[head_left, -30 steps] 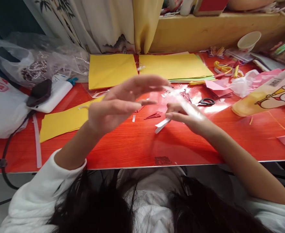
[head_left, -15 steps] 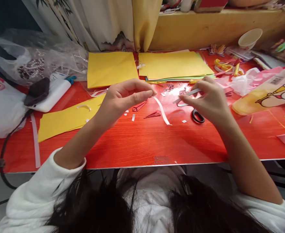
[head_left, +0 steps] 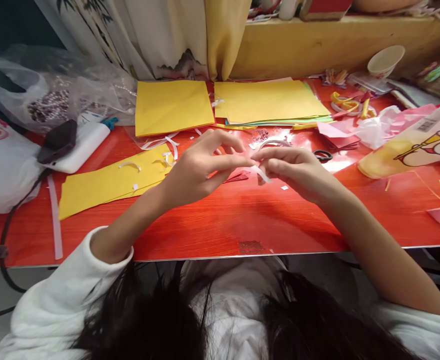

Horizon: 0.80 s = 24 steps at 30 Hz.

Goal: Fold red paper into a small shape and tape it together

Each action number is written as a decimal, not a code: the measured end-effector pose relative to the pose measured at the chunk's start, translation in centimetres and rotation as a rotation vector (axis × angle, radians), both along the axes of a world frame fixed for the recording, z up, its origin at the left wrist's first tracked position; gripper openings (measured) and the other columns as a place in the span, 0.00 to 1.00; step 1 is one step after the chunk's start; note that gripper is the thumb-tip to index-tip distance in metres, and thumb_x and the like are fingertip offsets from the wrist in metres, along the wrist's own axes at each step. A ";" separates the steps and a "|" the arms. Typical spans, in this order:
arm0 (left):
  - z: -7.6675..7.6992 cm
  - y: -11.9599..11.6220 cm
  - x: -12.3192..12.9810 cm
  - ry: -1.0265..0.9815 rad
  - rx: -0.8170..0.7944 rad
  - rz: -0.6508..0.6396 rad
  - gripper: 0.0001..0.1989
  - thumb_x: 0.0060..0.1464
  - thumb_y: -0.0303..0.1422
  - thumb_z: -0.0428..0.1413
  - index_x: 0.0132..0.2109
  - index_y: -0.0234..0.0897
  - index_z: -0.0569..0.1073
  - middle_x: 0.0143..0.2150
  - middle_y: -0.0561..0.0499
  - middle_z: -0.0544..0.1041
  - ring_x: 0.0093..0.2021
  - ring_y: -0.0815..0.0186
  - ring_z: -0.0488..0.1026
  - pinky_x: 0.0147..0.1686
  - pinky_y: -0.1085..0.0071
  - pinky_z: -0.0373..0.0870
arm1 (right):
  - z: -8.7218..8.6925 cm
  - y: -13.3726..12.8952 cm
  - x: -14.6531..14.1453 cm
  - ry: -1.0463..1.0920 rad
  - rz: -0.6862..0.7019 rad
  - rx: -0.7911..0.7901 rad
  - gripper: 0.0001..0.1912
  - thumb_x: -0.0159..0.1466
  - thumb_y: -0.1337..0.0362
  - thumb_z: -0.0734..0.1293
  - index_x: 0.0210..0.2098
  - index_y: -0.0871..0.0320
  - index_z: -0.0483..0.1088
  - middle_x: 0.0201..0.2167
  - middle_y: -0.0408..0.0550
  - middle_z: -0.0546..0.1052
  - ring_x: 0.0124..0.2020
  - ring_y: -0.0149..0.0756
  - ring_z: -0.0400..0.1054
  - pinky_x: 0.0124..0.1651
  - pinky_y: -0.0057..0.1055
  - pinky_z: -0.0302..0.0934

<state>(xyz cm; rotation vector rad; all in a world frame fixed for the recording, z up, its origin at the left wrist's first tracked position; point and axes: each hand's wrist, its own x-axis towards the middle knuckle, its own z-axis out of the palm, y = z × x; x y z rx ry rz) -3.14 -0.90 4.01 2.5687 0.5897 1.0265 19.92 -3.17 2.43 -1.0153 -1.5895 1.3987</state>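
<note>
My left hand (head_left: 210, 167) and my right hand (head_left: 293, 170) meet at the fingertips over the middle of the red table. Between them is a narrow white paper strip (head_left: 262, 174), its loose end hanging down in front of my right fingers. Both hands pinch it, though the exact grip is partly hidden. Behind my right hand lies a black loop handle (head_left: 323, 156), apparently of scissors, with the rest covered. A pale curved band (head_left: 274, 142) shows just behind my right fingers. A folded red paper piece (head_left: 238, 176) lies below my left fingertips.
Yellow paper sheets (head_left: 173, 107) and a paper stack (head_left: 268, 102) lie at the back. Cut yellow paper (head_left: 111, 182) with white scraps is at left. A drink cup (head_left: 411, 140) leans in at right. A phone (head_left: 60, 142) and plastic bags (head_left: 2, 165) occupy the left side.
My hands have come together; my right hand moved left and down, away from the scissors, whose black handle now lies farther back and right. The white strip is now between both hands.
</note>
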 end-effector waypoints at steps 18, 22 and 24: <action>-3.5 1.7 0.9 0.264 0.039 0.377 0.11 0.58 0.36 0.55 0.44 0.32 0.73 0.41 0.44 0.72 0.44 0.58 0.67 0.47 0.60 0.66 | 0.0 0.9 0.7 0.020 -0.194 0.058 0.16 0.62 0.49 0.65 0.33 0.57 0.71 0.25 0.44 0.68 0.24 0.28 0.61 0.29 0.30 0.60; -5.3 1.3 1.8 0.496 0.187 0.290 0.12 0.59 0.36 0.53 0.43 0.30 0.73 0.41 0.43 0.72 0.43 0.58 0.67 0.45 0.62 0.66 | -0.5 1.1 0.4 0.014 -0.162 0.055 0.25 0.61 0.41 0.60 0.34 0.57 0.72 0.25 0.46 0.70 0.24 0.29 0.64 0.28 0.30 0.62; -5.7 1.4 1.9 0.552 0.299 0.243 0.12 0.62 0.33 0.48 0.39 0.30 0.73 0.39 0.43 0.73 0.41 0.59 0.68 0.42 0.63 0.66 | -0.8 1.2 0.3 0.010 -0.150 0.044 0.28 0.60 0.39 0.59 0.33 0.58 0.72 0.24 0.46 0.71 0.23 0.30 0.65 0.27 0.29 0.62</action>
